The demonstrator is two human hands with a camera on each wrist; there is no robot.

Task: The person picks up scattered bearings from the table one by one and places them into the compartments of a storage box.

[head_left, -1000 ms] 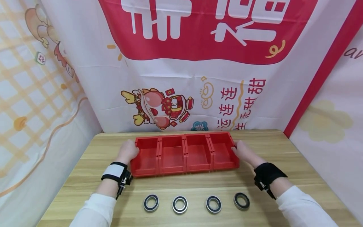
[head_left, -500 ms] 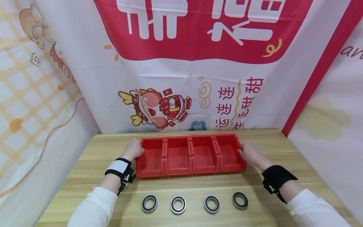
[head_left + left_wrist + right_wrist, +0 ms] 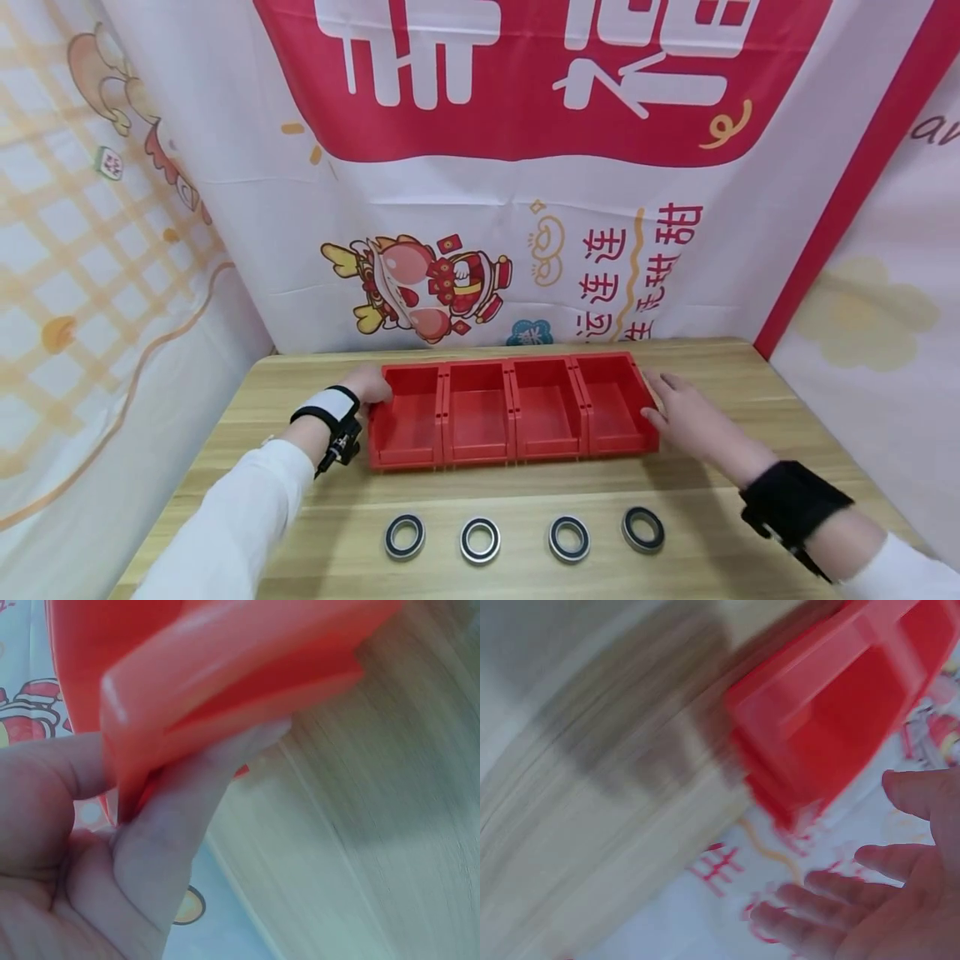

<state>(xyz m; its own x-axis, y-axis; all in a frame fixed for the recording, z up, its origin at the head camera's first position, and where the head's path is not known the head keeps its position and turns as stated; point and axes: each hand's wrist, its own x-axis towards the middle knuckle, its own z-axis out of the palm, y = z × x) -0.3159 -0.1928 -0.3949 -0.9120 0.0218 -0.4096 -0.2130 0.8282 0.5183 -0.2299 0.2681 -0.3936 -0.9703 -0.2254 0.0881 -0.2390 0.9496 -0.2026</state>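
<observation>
A row of red storage bins (image 3: pixel 480 457), joined side by side with several compartments, stands near the back of the wooden table. At its left end my left hand (image 3: pixel 371 386) grips the side wall; in the left wrist view the thumb and fingers of that hand (image 3: pixel 161 840) pinch the red edge (image 3: pixel 225 660). Beside the right end is my right hand (image 3: pixel 693 417), its fingers spread. The right wrist view shows this hand (image 3: pixel 877 900) apart from the bin's corner (image 3: pixel 780 727), holding nothing.
Several ball bearings lie in a line in front of the bins, among them a left one (image 3: pixel 405 537) and a right one (image 3: pixel 642 530). The wooden table (image 3: pixel 315 533) meets a printed cloth (image 3: pixel 315 192) behind the bins. More cloth hangs on both sides.
The bins have shifted a little to the right, with my left hand still on them. My right hand has let go of the right end and moved off to the right, fingers opening.
</observation>
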